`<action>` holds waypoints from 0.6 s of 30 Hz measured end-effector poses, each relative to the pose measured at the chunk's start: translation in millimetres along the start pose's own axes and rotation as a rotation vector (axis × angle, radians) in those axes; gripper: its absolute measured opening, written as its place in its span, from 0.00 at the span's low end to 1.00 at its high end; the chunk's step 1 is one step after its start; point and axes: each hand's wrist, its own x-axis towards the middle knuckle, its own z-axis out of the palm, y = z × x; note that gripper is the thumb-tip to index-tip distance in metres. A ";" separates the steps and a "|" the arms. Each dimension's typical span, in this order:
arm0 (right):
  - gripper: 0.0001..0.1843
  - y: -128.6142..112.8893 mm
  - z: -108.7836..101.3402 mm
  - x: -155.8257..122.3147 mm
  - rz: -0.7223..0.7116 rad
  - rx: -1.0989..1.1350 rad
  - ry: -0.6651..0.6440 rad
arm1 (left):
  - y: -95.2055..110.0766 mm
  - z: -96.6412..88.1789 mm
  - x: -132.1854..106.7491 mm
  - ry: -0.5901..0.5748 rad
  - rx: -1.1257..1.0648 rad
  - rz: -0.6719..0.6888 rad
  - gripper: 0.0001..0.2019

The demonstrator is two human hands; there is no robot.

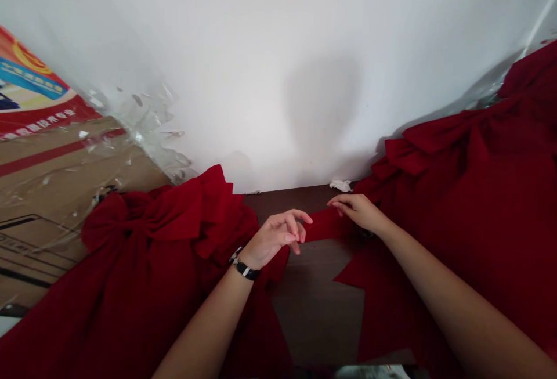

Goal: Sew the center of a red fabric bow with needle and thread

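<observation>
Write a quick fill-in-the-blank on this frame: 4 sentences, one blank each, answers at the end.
1. The left hand wears a black ____ on its wrist.
2. The strip of fabric between the hands, near the right hand, is ____ in colour.
3. A crumpled white scrap sits on the dark tabletop, against the ____.
4. The plastic-wrapped box at the far left is made of ____.

Answers: watch; red; wall; cardboard
</observation>
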 end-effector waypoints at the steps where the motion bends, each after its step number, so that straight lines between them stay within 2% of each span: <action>1: 0.19 2.2 0.2 0.2 0.021 -0.013 0.000 | 0.0 -0.7 0.3 0.020 -0.027 -0.008 0.07; 5: 0.17 9.0 0.6 0.9 0.071 -0.047 -0.001 | 3.0 -4.2 1.1 0.169 -0.188 0.024 0.09; 12: 0.15 11.6 5.5 1.0 0.084 -0.040 -0.053 | 10.3 -16.3 5.2 0.558 -0.374 0.141 0.07; 15: 0.15 10.1 7.8 0.9 0.087 -0.029 -0.075 | 4.9 -25.8 8.7 0.708 -0.372 0.220 0.07; 18: 0.14 10.6 9.6 1.4 0.101 -0.013 -0.086 | -0.7 -34.6 10.9 0.805 -0.318 0.294 0.06</action>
